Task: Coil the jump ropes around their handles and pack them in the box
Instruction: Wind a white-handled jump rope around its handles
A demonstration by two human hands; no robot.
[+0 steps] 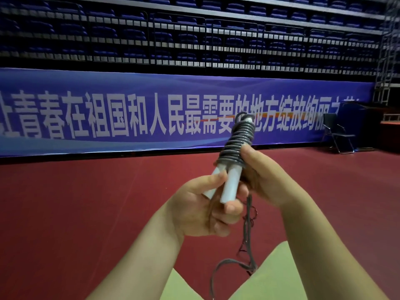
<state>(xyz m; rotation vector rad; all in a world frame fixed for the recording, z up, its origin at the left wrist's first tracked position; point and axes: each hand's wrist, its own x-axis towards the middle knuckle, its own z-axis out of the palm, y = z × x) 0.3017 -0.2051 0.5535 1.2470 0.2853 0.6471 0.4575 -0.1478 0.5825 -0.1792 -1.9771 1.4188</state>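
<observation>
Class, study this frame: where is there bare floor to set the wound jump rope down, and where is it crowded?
Free: the red floor left of the left hand, up to the blue banner, and right of the right hand, short of the folding chair. Crowded: between the forearms, where the loose rope hangs over the lap.

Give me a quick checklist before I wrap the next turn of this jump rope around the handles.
1. Two white handles held side by side in the left hand: ok.
2. Right hand pinning the coil so it cannot unwind: ok.
3. Wound turns sitting close together along the handles: ok.
4. All rope wound up: not ok, a loose tail hangs below the hands.
5. Tail free of knots: cannot tell, it looks twisted and frayed.
6. Box within reach for packing: cannot tell, none in view.
</observation>
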